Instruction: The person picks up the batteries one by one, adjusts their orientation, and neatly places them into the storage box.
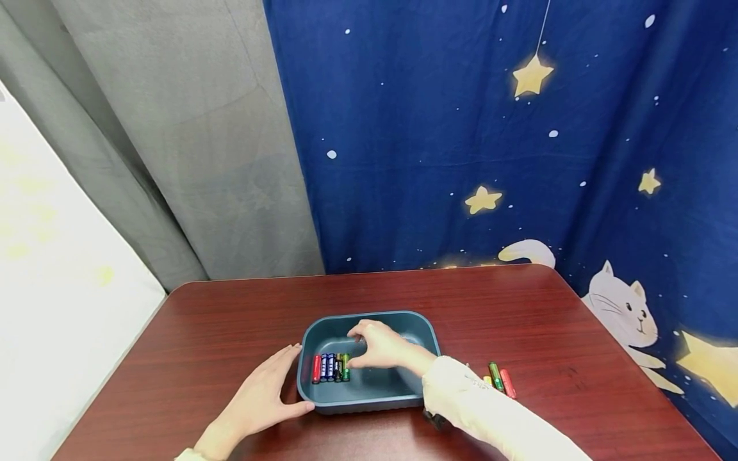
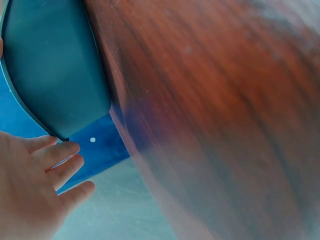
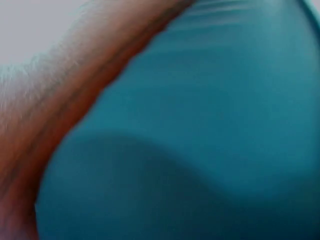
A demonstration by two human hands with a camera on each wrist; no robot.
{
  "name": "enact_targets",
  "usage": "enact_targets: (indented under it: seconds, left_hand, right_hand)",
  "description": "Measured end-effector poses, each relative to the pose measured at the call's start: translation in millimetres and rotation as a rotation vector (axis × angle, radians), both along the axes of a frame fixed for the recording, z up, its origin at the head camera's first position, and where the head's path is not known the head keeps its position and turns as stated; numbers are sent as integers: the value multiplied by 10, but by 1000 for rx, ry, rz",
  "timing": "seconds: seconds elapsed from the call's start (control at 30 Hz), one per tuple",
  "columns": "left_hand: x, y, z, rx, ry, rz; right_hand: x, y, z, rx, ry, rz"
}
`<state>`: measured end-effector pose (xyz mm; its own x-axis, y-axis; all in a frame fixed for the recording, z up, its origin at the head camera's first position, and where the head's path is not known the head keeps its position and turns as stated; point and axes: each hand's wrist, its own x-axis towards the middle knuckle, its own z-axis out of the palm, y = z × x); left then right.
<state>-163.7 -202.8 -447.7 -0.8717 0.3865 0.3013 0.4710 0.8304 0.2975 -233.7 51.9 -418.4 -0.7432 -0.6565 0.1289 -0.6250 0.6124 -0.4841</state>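
A dark teal plastic bin stands on the table. Against its left wall lies a row of several batteries: a red battery, blue ones beside it, a black-and-gold one, and a green battery at the right end. My right hand reaches into the bin, thumb and fingers spread apart, with the thumb tip close beside the green battery. Whether it touches that battery is unclear. My left hand rests at the bin's left side, fingers extended along the rim; in the left wrist view this hand has fingertips near the bin's corner.
Right of the bin, partly behind my sleeve, lie a green battery, a red battery and something yellow. A small black object shows below my right forearm. The reddish-brown table ends at curtains behind.
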Motion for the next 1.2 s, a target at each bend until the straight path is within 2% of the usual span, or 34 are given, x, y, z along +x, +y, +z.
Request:
enact_targets:
  seconds: [0.27, 0.53, 0.83, 1.07, 1.2]
  left_hand:
    - [8, -3, -15, 5, 19, 6]
    - [4, -13, -9, 1, 0, 9]
    - [10, -15, -7, 2, -5, 13]
    - [14, 3, -1, 1, -15, 19]
    - [12, 5, 7, -2, -17, 17]
  right_hand:
    - [8, 326, 146, -154, -36, -8]
    - [54, 727, 214, -286, 56, -20]
    - [152, 1261, 274, -328, 31, -139]
    - [262, 1709, 187, -327, 20, -220]
    - [360, 1938, 132, -322, 17, -224]
